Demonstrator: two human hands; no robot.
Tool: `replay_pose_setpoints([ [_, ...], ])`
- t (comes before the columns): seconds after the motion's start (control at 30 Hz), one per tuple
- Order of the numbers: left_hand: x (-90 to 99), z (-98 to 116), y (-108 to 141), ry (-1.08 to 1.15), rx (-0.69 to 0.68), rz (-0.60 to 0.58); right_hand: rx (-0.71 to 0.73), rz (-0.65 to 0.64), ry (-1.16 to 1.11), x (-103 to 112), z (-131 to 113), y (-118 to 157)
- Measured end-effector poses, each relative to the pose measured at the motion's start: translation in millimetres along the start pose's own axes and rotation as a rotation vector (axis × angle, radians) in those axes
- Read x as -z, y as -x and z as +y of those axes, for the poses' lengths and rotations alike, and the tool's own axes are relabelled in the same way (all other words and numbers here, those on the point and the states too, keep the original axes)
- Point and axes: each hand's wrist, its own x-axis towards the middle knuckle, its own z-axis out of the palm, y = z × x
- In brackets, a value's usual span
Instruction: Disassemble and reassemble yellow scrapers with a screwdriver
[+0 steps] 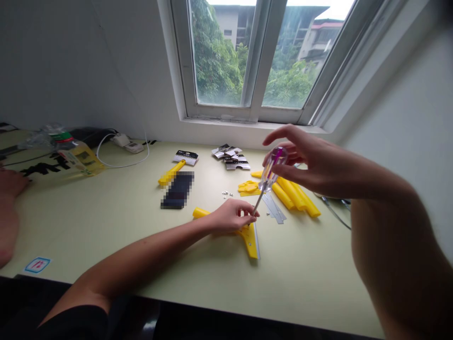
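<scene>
My right hand grips the clear, purple-streaked handle of a screwdriver, its index finger lifted off. The shaft slants down to the left, its tip at the head of a yellow scraper. My left hand is closed over that scraper, with thumb and fingertips by the lower shaft; its grip on the scraper is partly hidden. A metal blade shows along the head's right edge. Several yellow handles, yellow small parts and flat metal blades lie just beyond.
Small metal nuts or screws lie past my left hand. Farther back are another yellow scraper with a card, a pixelated dark object and black-and-white cards. A bottle, a charger cable and another person's arm are leftward.
</scene>
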Motion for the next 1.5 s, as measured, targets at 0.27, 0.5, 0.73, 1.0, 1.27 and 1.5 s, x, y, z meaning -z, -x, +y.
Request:
replay_pose_setpoints([
  [0.27,4.3,-2.4,-1.4,0.003,0.002,0.004,0.036,0.042,-0.165,1.6,13.1,10.7],
  [0.5,15.5,7.9,1.4,-0.201,0.029,0.025,-0.007,0.123,-0.311,-4.0,23.5,18.6],
  [0.73,24.6,8.1,39.8,-0.657,-0.1,-0.21,0.012,0.177,-0.314,-11.9,14.9,20.0],
  [1.0,24.2,-21.2,51.9,-0.935,-0.254,-0.126,-0.009,0.315,-0.246,-41.9,2.4,10.7],
  [1.27,26.6,-24.5,53.4,-0.914,-0.276,-0.079,-0.042,0.359,-0.248,-57.0,4.4,5.4],
  [1.5,26.8,-24.7,53.6,-0.92,-0.27,-0.083,-0.028,0.366,-0.249,-58.6,1.9,4.4],
])
